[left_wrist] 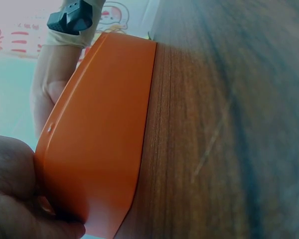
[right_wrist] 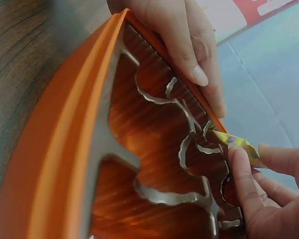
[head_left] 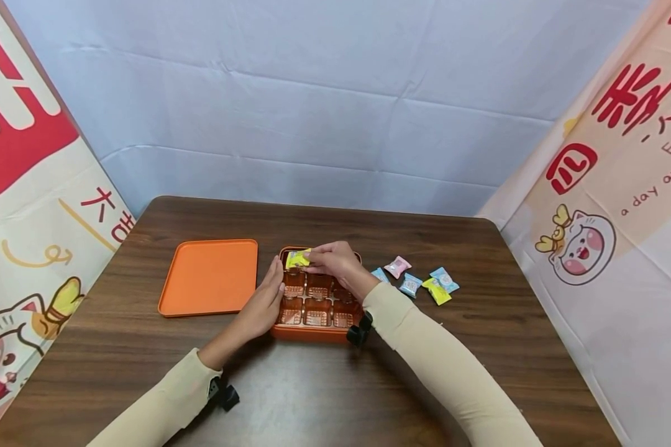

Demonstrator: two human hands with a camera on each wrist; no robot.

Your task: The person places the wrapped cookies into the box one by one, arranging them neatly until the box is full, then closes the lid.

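Observation:
An orange box (head_left: 307,334) holds a clear insert divided into several compartments. Over its back-left compartment, my right hand (head_left: 335,261) pinches a small yellow wrapped candy (head_left: 296,259) between thumb and fingers. The same candy (right_wrist: 239,145) shows in the right wrist view, above the far rim. My left hand (head_left: 263,304) rests along the box's left side, fingers fairly straight and touching the rim. In the left wrist view, the left thumb (left_wrist: 60,229) lies against the orange wall (left_wrist: 99,129).
To the left lies a flat orange lid (head_left: 209,279). Right of the box are several wrapped candies: a pink one (head_left: 397,267), a yellow one (head_left: 437,290) and blue ones, including one (head_left: 410,285) in the middle. A pale cloth (head_left: 313,112) hangs behind the wooden table (head_left: 291,397).

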